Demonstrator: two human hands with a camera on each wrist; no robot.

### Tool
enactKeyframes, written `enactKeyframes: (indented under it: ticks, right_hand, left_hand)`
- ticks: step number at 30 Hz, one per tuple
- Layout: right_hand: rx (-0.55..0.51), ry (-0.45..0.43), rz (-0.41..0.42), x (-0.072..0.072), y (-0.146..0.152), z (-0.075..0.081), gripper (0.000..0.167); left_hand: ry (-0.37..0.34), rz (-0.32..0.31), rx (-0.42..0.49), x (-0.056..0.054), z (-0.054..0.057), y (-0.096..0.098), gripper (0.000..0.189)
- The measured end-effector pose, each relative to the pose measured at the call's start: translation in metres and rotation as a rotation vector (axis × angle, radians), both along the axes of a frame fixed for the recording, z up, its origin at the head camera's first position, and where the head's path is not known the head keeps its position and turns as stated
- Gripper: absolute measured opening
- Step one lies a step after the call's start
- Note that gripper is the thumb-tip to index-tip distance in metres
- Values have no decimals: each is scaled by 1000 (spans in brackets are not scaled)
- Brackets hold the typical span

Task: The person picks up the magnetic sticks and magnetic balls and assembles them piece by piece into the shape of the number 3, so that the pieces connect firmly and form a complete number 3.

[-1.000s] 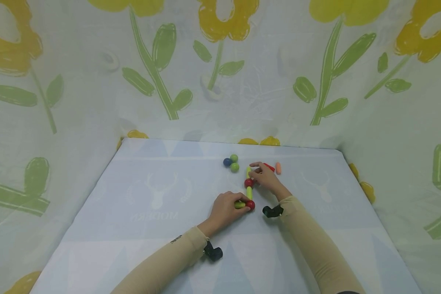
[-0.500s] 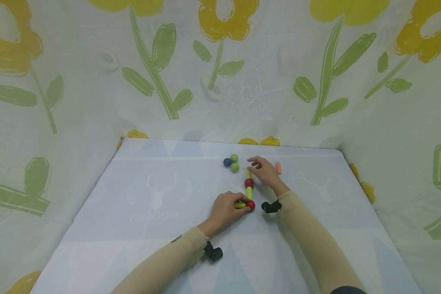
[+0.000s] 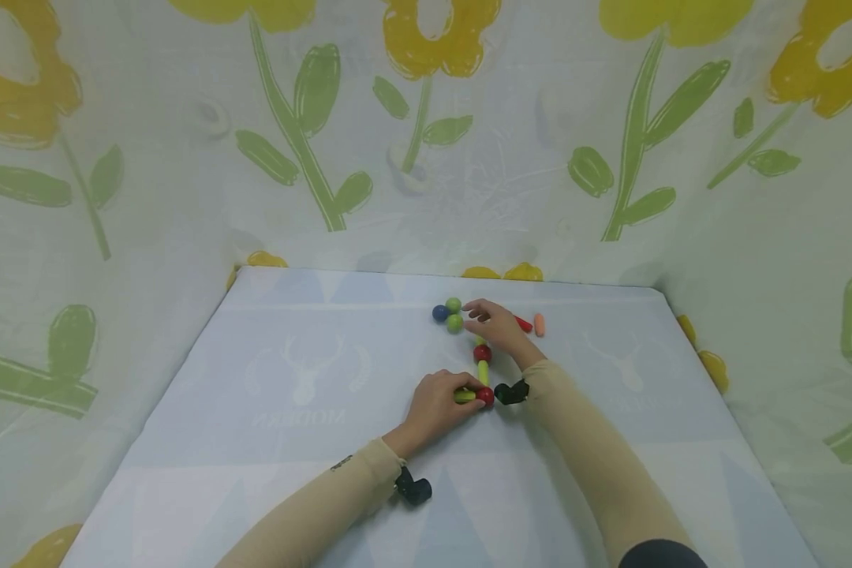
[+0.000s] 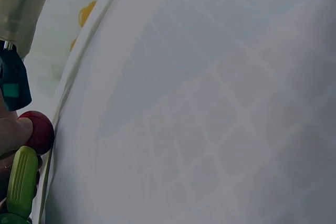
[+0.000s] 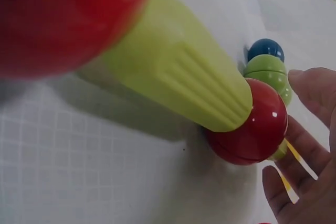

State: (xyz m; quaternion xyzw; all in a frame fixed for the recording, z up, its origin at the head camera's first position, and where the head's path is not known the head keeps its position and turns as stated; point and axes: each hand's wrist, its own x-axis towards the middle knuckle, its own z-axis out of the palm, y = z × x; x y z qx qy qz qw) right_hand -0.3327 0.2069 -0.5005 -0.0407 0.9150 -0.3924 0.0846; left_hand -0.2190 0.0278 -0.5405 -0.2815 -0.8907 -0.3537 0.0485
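My left hand (image 3: 431, 406) pinches the near red ball (image 3: 485, 397) of a joined toy piece. A yellow-green rod (image 3: 464, 396) sticks out of that ball to the left, under the fingers. Another yellow-green rod (image 3: 483, 372) links it to the far red ball (image 3: 482, 353). Beyond that ball a further rod (image 3: 480, 341) is mostly hidden by my right hand (image 3: 500, 330). That hand hovers with fingers apart and holds nothing, its fingertips just right of two green balls (image 3: 454, 323). In the right wrist view the thumb is near a green ball (image 5: 266, 71).
A dark blue ball (image 3: 440, 313) lies against the green balls. Right of my right hand are a red rod (image 3: 522, 323) and an orange rod (image 3: 539, 324). The table (image 3: 312, 442) has a pale printed cloth, and a flowered curtain (image 3: 511, 158) stands behind it.
My right hand has moved left, from beside the far rod to near the green balls. The red rod shows again behind it. The left hand has stayed in place.
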Motion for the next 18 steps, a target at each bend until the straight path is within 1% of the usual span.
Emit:
enactKeyframes:
  ticks: [3, 7, 11, 18]
  right_hand:
    - [-13, 11, 24, -1, -3, 0, 40]
    - [-18, 15, 47, -3, -5, 2, 38]
    - [3, 14, 63, -5, -6, 2, 34]
    - [60, 0, 91, -7, -10, 3, 32]
  left_hand:
    - [18, 1, -6, -1, 0, 0, 22]
    - [14, -3, 0, -1, 1, 0, 22]
    - [9, -7, 10, -1, 2, -1, 22]
    - [8, -10, 6, -1, 0, -1, 22]
